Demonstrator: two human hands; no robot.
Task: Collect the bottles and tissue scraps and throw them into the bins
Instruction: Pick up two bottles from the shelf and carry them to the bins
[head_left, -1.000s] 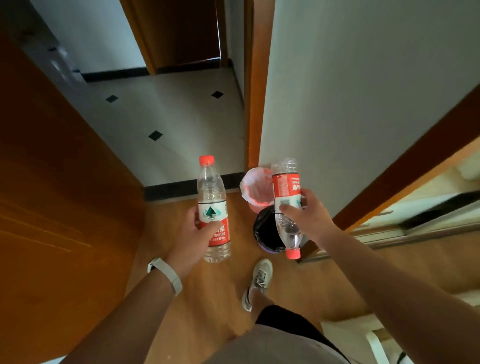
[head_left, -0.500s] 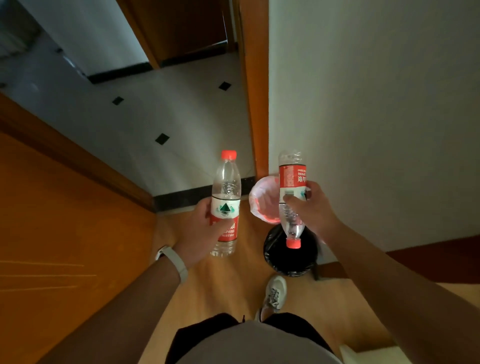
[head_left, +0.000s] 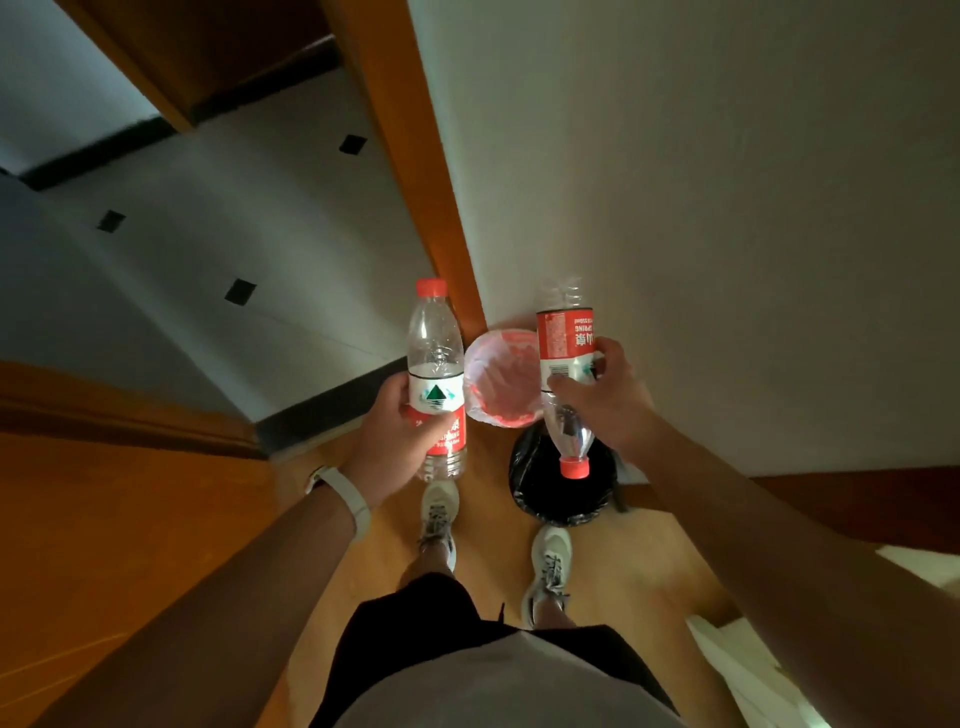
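My left hand (head_left: 400, 431) grips an upright clear bottle (head_left: 435, 364) with a red cap and red label, held over the wooden floor left of the bins. My right hand (head_left: 608, 400) grips a second clear bottle (head_left: 565, 343) upside down, its red cap hanging over the black-lined bin (head_left: 561, 493). Beyond that bin stands a bin with a pink liner (head_left: 501, 382), between the two bottles in the view. No tissue scraps are visible.
Both bins stand against a white wall (head_left: 727, 208) beside an orange door frame (head_left: 415, 171). An orange wooden door (head_left: 104, 493) is at my left. My two feet in pale shoes (head_left: 439, 519) stand just before the bins. Tiled floor lies beyond the threshold.
I have stepped closer to the bins, with both feet now in view. The inverted bottle in my right hand hangs more directly over the black bin. Both grips are unchanged.
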